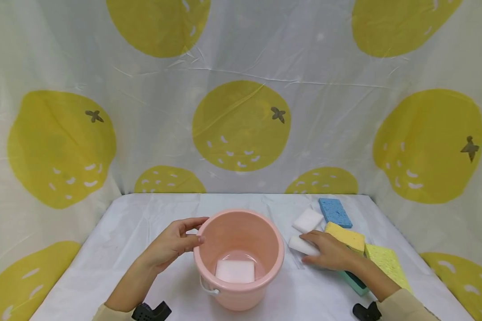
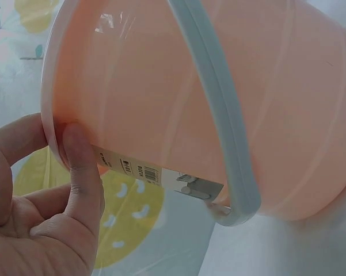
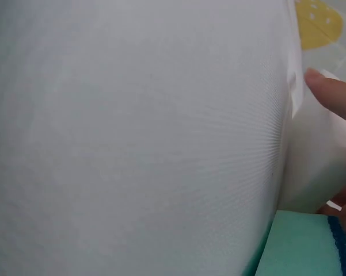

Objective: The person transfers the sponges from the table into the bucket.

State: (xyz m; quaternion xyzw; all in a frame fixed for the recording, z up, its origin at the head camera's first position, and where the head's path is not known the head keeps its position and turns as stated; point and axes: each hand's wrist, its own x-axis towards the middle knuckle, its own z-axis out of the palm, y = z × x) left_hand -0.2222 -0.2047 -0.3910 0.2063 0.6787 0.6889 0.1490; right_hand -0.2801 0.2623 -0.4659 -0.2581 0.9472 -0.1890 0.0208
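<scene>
A pink bucket (image 1: 241, 292) stands on the white-covered table, its mouth tilted toward the head camera. Inside, on its bottom, lies a white sponge block (image 1: 235, 271). My left hand (image 1: 176, 243) pinches the bucket's left rim between thumb and fingers; the left wrist view shows the pale handle (image 2: 219, 109) hanging down and a label (image 2: 144, 171) on the wall. To the bucket's right, my right hand (image 1: 331, 250) holds a second white sponge block (image 1: 303, 245) by its sides, low over the table. In the right wrist view only part of this hand (image 3: 337, 100) shows.
Beyond the right hand lie another white block (image 1: 307, 220) and a blue sponge (image 1: 335, 212). A yellow sponge (image 1: 346, 236), a yellow-green sponge (image 1: 388, 264) and a teal sponge with a dark layer (image 1: 355, 283) lie beside or partly under the right forearm. A lemon-print curtain (image 1: 241, 67) surrounds the table.
</scene>
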